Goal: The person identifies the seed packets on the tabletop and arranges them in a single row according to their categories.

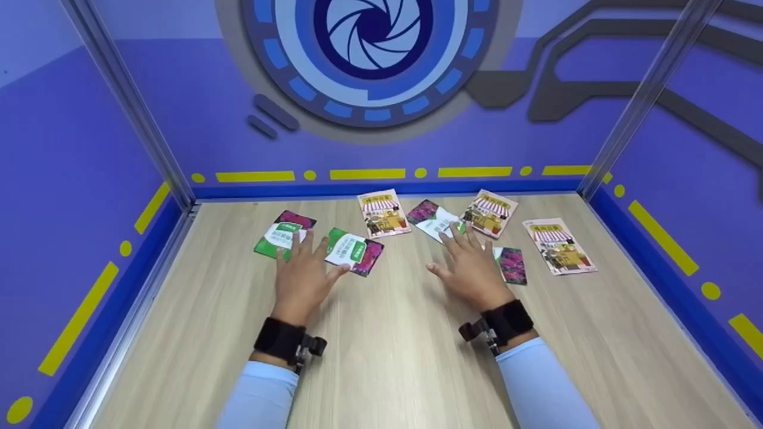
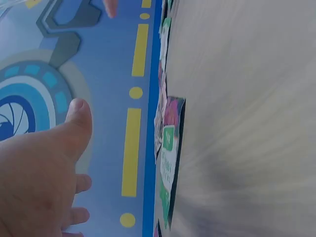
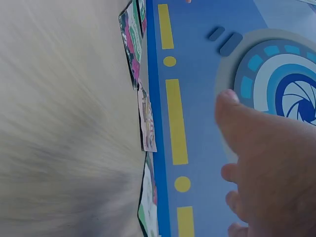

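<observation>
My left hand [image 1: 303, 274] hovers with fingers spread over two green, white and magenta flower packets, one at the left [image 1: 280, 237] and one beside it [image 1: 349, 250]. It holds nothing. The left wrist view shows that hand [image 2: 44, 173] apart from the tabletop, thumb extended. Likewise spread, my right hand [image 1: 474, 271] is above the table and partly hides a flower packet [image 1: 514, 266]. Beyond its fingertips lie another flower packet [image 1: 435, 219] and a pink packet with a striped awning picture [image 1: 490, 211]. The right wrist view has this hand [image 3: 276, 168] holding nothing.
A second awning packet [image 1: 384, 213] lies near the back edge, and a third [image 1: 560, 247] to the right. The wooden tabletop [image 1: 381, 357] is bounded by a blue back wall [image 1: 179, 107] and side walls with metal corner posts [image 1: 650, 89].
</observation>
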A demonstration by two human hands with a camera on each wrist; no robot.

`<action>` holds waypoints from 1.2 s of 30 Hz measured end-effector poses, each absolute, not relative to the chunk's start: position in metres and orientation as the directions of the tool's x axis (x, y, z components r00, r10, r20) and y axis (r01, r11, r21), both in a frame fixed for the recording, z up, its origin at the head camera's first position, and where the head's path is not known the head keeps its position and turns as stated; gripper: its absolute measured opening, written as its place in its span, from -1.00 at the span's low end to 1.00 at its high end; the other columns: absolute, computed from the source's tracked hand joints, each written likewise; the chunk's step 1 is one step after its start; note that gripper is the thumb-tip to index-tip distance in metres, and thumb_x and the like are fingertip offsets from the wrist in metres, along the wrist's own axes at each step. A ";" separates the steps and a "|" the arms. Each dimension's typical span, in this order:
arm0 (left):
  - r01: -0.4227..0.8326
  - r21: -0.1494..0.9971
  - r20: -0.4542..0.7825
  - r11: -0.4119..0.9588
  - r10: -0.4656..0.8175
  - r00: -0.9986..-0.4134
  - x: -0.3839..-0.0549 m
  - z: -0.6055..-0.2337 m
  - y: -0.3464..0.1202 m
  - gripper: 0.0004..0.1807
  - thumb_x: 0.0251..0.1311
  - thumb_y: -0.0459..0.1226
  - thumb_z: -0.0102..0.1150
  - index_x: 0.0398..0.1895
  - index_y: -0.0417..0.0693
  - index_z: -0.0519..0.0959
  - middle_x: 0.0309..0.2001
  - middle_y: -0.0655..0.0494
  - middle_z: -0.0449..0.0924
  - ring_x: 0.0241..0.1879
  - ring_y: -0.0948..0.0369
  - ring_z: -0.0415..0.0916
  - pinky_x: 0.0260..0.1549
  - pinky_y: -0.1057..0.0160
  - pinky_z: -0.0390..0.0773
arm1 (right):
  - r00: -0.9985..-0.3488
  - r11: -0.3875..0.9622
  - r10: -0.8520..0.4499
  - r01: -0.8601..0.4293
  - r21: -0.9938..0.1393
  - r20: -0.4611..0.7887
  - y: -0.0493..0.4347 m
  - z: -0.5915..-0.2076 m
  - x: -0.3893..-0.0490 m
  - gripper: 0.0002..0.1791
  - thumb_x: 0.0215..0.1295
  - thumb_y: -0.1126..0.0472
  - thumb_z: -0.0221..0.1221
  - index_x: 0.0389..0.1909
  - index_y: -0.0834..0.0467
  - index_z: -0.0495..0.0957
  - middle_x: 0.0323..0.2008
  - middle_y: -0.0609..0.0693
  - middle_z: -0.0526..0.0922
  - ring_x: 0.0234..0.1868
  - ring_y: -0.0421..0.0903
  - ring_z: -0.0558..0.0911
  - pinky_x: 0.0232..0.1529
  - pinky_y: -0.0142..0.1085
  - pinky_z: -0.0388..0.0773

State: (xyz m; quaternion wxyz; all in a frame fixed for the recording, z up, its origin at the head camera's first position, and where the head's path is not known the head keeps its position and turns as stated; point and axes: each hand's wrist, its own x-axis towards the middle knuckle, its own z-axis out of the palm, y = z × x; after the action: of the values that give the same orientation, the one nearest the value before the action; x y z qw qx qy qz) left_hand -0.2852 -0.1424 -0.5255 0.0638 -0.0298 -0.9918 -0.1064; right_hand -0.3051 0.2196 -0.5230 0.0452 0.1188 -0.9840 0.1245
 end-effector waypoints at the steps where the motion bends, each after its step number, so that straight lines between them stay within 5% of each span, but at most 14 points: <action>1: 0.061 0.213 0.124 0.975 0.035 -0.992 -0.287 -0.526 -0.146 0.01 0.47 0.47 0.02 0.76 0.09 0.27 0.81 -0.19 0.03 0.81 -0.28 -0.17 0.64 -0.59 -0.01 | -0.968 0.943 -0.224 -0.244 -0.226 0.112 0.221 -0.525 -0.305 -0.03 0.52 -0.43 0.21 0.75 0.00 0.25 0.82 0.14 0.05 0.84 0.31 -0.10 0.70 0.53 -0.19; 12: -0.084 0.418 0.025 0.904 -0.104 -0.994 -0.323 -0.524 -0.198 -0.16 0.63 0.19 0.06 0.69 -0.21 0.32 0.72 -0.45 0.08 0.70 -0.41 0.04 0.52 -0.55 0.30 | -0.991 0.961 -0.127 -0.114 -0.252 -0.038 0.241 -0.528 -0.307 -0.01 0.45 -0.30 0.36 0.73 0.06 0.29 0.78 0.30 0.06 0.77 0.50 0.04 0.55 0.67 0.06; 21: -0.285 0.577 -0.069 0.765 -0.302 -0.951 -0.346 -0.529 -0.237 -0.28 0.70 0.01 -0.04 0.66 -0.31 0.30 0.48 -0.43 0.32 0.44 -0.35 0.34 0.37 -0.46 0.47 | -0.975 0.954 -0.112 -0.051 -0.295 -0.193 0.245 -0.534 -0.304 -0.09 0.49 -0.25 0.35 0.68 0.13 0.37 0.75 0.41 0.07 0.74 0.53 0.09 0.66 0.48 0.14; 36: -0.408 0.507 -0.172 0.760 -0.374 -0.911 -0.353 -0.542 -0.243 -0.48 0.64 -0.20 -0.12 0.49 -0.30 0.44 0.28 -0.36 0.39 0.14 -0.30 0.44 0.04 -0.32 0.63 | -0.975 0.957 -0.120 -0.063 -0.283 -0.189 0.248 -0.539 -0.306 -0.19 0.53 -0.16 0.34 0.61 0.19 0.44 0.71 0.40 0.21 0.72 0.48 0.18 0.70 0.36 0.17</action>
State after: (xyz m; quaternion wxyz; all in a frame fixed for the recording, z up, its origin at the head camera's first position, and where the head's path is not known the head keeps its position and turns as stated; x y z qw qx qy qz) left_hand -0.3534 -0.2431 -0.5422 -0.0299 0.2085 -0.9375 -0.2769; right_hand -0.3064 0.2484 -0.5389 -0.1025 0.0466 -0.9839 0.1391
